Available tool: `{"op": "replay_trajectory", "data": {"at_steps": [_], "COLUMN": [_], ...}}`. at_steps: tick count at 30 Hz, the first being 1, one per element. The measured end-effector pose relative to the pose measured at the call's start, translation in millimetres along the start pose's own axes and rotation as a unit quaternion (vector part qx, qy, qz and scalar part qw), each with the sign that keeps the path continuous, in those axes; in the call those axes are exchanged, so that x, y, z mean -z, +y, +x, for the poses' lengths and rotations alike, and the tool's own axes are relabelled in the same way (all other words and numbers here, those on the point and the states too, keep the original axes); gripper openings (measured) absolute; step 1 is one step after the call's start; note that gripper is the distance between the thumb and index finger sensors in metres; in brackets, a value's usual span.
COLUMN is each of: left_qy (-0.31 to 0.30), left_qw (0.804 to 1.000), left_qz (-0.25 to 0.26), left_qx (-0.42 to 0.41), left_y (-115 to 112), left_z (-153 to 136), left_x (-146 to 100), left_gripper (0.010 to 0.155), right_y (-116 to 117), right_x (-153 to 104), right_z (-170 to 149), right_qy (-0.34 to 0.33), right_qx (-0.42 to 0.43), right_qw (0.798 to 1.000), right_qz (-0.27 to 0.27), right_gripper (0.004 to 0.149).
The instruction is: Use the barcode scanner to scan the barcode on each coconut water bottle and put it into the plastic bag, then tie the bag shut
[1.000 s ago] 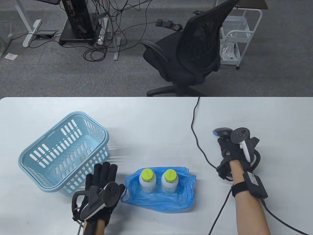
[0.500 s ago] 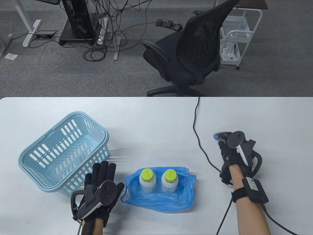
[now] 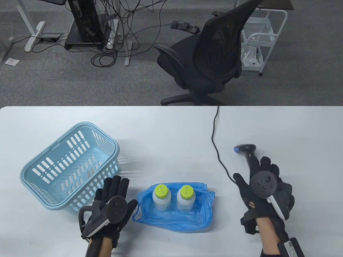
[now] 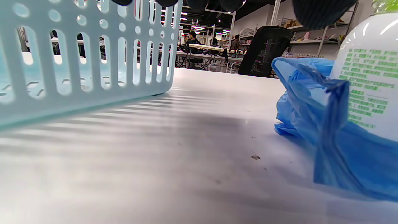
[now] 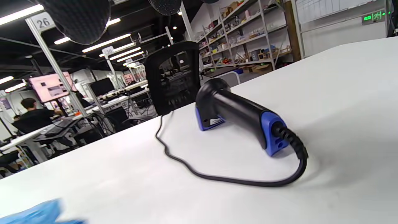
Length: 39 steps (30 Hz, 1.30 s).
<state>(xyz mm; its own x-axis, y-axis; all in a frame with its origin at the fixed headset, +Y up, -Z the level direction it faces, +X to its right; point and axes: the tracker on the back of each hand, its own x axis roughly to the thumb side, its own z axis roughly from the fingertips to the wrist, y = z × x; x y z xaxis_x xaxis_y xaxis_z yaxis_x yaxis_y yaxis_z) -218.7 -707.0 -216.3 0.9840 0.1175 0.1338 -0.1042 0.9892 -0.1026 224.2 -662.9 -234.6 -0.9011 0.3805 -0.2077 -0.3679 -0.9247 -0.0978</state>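
Observation:
Two white coconut water bottles (image 3: pixel 161 197) (image 3: pixel 186 198) with lime caps stand upright inside the open blue plastic bag (image 3: pixel 174 216) at the table's front middle. In the left wrist view one bottle (image 4: pixel 370 81) and the bag (image 4: pixel 311 105) fill the right side. The black and blue barcode scanner (image 3: pixel 248 151) lies on the table at right, free of any hand, and the right wrist view shows the scanner (image 5: pixel 239 116) resting alone. My right hand (image 3: pixel 264 184) hovers just behind it with fingers spread. My left hand (image 3: pixel 114 198) is flat and open between basket and bag.
A light blue slotted basket (image 3: pixel 69 166) stands empty at the left, close to my left hand. The scanner's black cable (image 3: pixel 217 150) runs from the far table edge past the scanner. An office chair (image 3: pixel 206 59) stands behind the table.
My right hand has let go of the scanner, which now lies on the table, and has drawn back toward the front edge with fingers spread. The left hand barely shifted.

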Motion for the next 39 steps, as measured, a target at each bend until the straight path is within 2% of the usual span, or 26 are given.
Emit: {"op": "replay_trajectory", "data": {"at_steps": [4,7,9,11,15,16,17,19,20,24,26,28,30,33,36,39], "left_qy": [-0.006,-0.008,-0.008,-0.01,-0.037,-0.041,-0.04,-0.04,-0.039,-0.034,-0.025,-0.014,-0.015,-0.019,-0.028,-0.037], "left_qw": [1.0,1.0,1.0,0.999,0.989,0.982,0.977,0.966,0.965,0.966,0.968,0.976,0.98,0.982,0.982,0.982], "left_qz": [-0.005,-0.001,-0.008,-0.02,-0.094,-0.126,-0.146,-0.194,-0.208,-0.238,-0.234,-0.212,-0.195,-0.168,-0.141,-0.115], "left_qx": [-0.003,-0.02,-0.029,-0.04,-0.104,-0.135,-0.152,-0.165,-0.158,-0.096,-0.084,-0.05,-0.04,-0.086,-0.119,-0.147], "left_y": [-0.9,-0.1,-1.0,-3.7,-13.4,-15.2,-15.9,-15.3,-15.3,-19.1,-20.4,-20.1,-19.0,-15.4,-9.7,-3.0], "left_z": [0.8,-1.3,-3.4,-5.3,-11.2,-13.3,-14.4,-14.8,-13.1,-1.2,2.0,3.8,3.1,-0.7,-2.3,-4.5], "left_x": [5.5,7.0,8.1,10.2,15.7,16.2,15.3,12.5,11.9,14.2,16.4,18.5,19.5,18.5,17.0,14.7], "left_gripper": [0.081,0.081,0.081,0.081,0.086,0.087,0.09,0.097,0.099,0.096,0.081,0.059,0.043,0.038,0.037,0.037], "right_y": [6.4,25.9,34.5,39.5,59.2,67.9,70.7,83.2,87.9,107.1,112.3,117.5,117.4,113.4,106.1,97.3], "right_x": [-16.9,-16.5,-12.7,-11.7,-8.4,-7.7,-7.8,-7.4,-6.8,-3.9,-3.9,-5.7,-7.6,-8.2,-7.2,-5.2], "right_z": [6.4,-1.3,-7.5,-12.5,-11.8,-7.2,-5.5,2.7,5.2,15.0,18.3,22.6,27.3,31.4,30.0,24.5], "right_qy": [-0.009,0.001,0.014,-0.002,-0.093,-0.095,-0.095,-0.101,-0.108,-0.138,-0.144,-0.149,-0.156,-0.152,-0.129,-0.124], "right_qx": [-0.011,-0.005,-0.007,0.0,0.062,0.032,0.011,-0.082,-0.093,-0.035,0.001,0.029,0.033,0.055,0.085,0.091], "right_qw": [1.0,1.0,1.0,1.0,0.986,0.982,0.982,0.976,0.972,0.957,0.953,0.948,0.95,0.96,0.972,0.976], "right_qz": [-0.009,-0.014,0.019,0.025,0.126,0.157,0.163,0.175,0.188,0.253,0.266,0.279,0.268,0.229,0.176,0.153], "right_gripper": [0.081,0.08,0.08,0.079,0.068,0.064,0.064,0.071,0.078,0.089,0.089,0.088,0.084,0.069,0.042,0.038]}}
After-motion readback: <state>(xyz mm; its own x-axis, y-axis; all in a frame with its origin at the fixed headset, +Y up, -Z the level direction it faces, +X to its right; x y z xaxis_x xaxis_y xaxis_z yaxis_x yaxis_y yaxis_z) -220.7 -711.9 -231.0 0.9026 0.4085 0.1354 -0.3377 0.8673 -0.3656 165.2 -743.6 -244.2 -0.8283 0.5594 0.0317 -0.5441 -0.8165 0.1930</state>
